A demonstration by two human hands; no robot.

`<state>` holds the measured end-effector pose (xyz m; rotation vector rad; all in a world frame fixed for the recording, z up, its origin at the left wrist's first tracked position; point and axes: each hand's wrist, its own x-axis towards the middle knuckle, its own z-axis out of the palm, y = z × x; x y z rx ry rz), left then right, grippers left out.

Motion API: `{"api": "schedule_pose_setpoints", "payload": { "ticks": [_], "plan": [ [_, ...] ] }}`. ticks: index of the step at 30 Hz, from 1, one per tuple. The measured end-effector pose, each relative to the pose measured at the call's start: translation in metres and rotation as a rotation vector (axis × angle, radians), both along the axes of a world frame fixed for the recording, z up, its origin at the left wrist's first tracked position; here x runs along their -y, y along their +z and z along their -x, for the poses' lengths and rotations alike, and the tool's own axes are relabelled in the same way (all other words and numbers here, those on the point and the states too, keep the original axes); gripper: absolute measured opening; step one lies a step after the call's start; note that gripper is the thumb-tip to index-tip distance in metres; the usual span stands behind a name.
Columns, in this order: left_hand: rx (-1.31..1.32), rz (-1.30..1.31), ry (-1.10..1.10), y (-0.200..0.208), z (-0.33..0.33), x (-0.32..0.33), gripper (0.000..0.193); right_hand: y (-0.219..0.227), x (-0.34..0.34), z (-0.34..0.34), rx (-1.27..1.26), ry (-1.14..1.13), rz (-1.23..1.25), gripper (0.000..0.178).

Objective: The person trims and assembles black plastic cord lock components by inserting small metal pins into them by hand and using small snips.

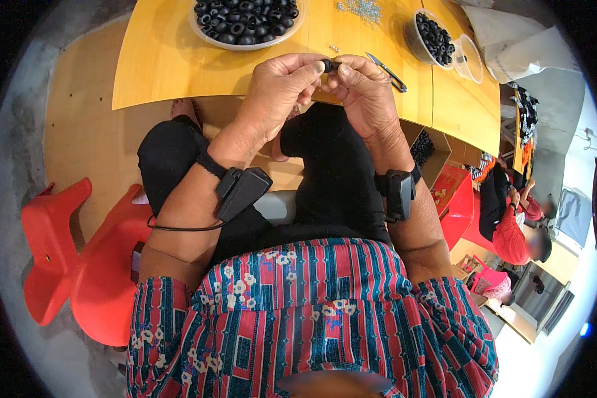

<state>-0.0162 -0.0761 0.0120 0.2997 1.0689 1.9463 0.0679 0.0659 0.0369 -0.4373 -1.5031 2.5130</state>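
Black and glossy, one small piece (pixel 330 65) sits between the person's two hands, over the yellow desk (pixel 159 74) near its front edge. The left hand (pixel 277 85) pinches one side of it between thumb and forefinger; the right hand (pixel 366 93) has the other side in a narrow grip of its own, so the two sets of fingertips nearly meet and hide most of the piece. From where I stand, I cannot tell whether anything smaller is caught between them. Beyond the left hand stands a wide see-through tub (pixel 249 47) heaped with black rings (pixel 245 16); farther right, a smaller tub (pixel 412 44) holds more dark pieces. Silvery bits (pixel 361 9) lie scattered toward the back, with a few tiny ones (pixel 335 48) just past the fingers. Beside the right hand rests a slim pointed tool (pixel 387 71) with a dark handle, untouched. I take the step in hand to be close fingertip work on this single piece. The next move, I judge, calls for a steady pinch from both sides and small, even pressure, since something so little could easily slip.
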Motion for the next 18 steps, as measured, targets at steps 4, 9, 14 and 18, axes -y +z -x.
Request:
{"api": "schedule_pose_setpoints", "payload": {
  "ticks": [4, 9, 14, 18],
  "plan": [
    [0.029, -0.03, 0.065, 0.0002, -0.0033, -0.0025, 0.022, 0.0009, -0.0033, 0.0004, 0.029, 0.029, 0.025, 0.015],
    [0.027, -0.035, 0.071, -0.0022, -0.0029, -0.0039, 0.022, -0.0005, -0.0041, 0.0029, 0.043, 0.122, 0.103, 0.018],
    [0.027, 0.014, 0.084, -0.0016, -0.0034, -0.0046, 0.019, -0.0009, -0.002, 0.0047, 0.055, 0.097, 0.156, 0.019],
    [0.037, 0.013, 0.082, -0.0004, -0.0031, -0.0043, 0.02, -0.0026, -0.0019, 0.0057, 0.049, 0.084, 0.175, 0.031]
  ]
}}
